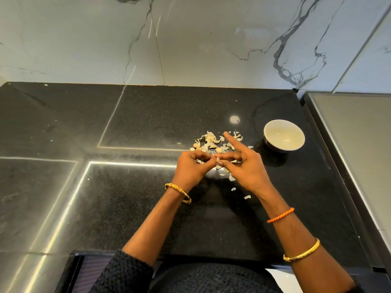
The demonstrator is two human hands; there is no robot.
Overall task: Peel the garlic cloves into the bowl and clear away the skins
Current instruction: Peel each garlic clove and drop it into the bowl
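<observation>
Two bare hands meet over a black stone counter (148,115), working a single garlic clove (218,159) between their fingertips. The left hand (193,168) has its fingers curled in, pinching the clove from one side; the right hand (243,166) nips it with thumb and a bent finger while its index finger points straight up and away toward the wall. Just behind the hands lies a loose heap of papery skins and cloves (213,142), with a few stray flakes scattered on the counter nearer the person. A white bowl (284,136) stands to the right of the heap, apart from it, and looks empty inside. Gold bangles circle both forearms, and an orange cord (280,215) wraps the right wrist. A veined marble wall (190,39) rises behind the counter.
</observation>
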